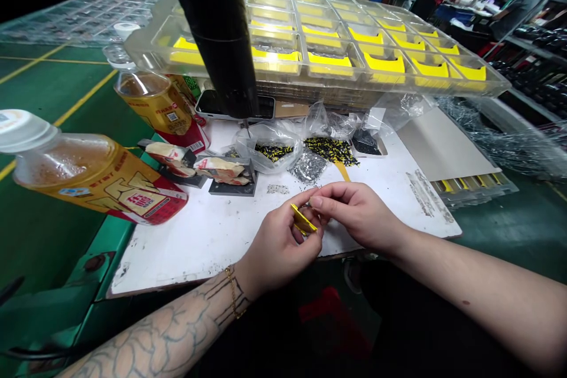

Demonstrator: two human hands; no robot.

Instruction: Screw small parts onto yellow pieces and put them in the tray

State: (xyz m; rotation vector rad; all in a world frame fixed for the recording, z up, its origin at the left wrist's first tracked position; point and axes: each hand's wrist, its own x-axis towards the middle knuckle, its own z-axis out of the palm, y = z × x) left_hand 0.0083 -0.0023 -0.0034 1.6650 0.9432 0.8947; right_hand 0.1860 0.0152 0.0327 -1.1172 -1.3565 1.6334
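Over the front edge of the white board (230,233), my left hand (286,239) grips a small yellow part (303,220) between thumb and fingers. My right hand (354,209) meets it from the right, thumb and index finger pinched at the part's upper end; whatever is between those fingertips is too small to name. Beyond my hands lie a pile of small black and yellow pieces (332,149), an open bag (268,150) with similar pieces, and a bag of tiny silvery parts (309,166).
A clear compartment tray (328,65) with yellow parts spans the back above the board. A black tool (221,29) hangs down in front of it. Two drink bottles (101,168) (163,106) and two dark blocks (233,186) (177,174) stand left. A phone (266,107) lies behind.
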